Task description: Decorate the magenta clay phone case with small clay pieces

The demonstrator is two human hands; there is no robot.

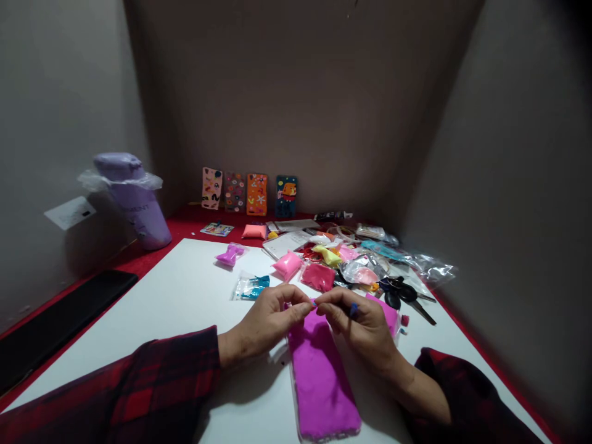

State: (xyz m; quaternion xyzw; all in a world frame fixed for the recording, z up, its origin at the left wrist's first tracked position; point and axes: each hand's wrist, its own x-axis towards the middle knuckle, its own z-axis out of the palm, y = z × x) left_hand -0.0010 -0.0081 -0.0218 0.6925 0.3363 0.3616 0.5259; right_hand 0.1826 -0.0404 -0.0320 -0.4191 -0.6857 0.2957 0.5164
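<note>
My left hand (271,320) and my right hand (361,324) meet fingertip to fingertip above the top end of a phone case (321,382) covered in magenta clay, lying on the white board (176,308). Both hands pinch a tiny bit of pink clay (314,303) between thumb and fingers. A small blue dab (353,309) sits on a finger of my right hand. Both sleeves are dark red plaid.
Small bags of coloured clay (287,264) lie beyond my hands, with black scissors (407,295) to the right. Several decorated phone cases (257,193) lean on the back wall. A purple bottle in plastic wrap (136,200) stands at the left.
</note>
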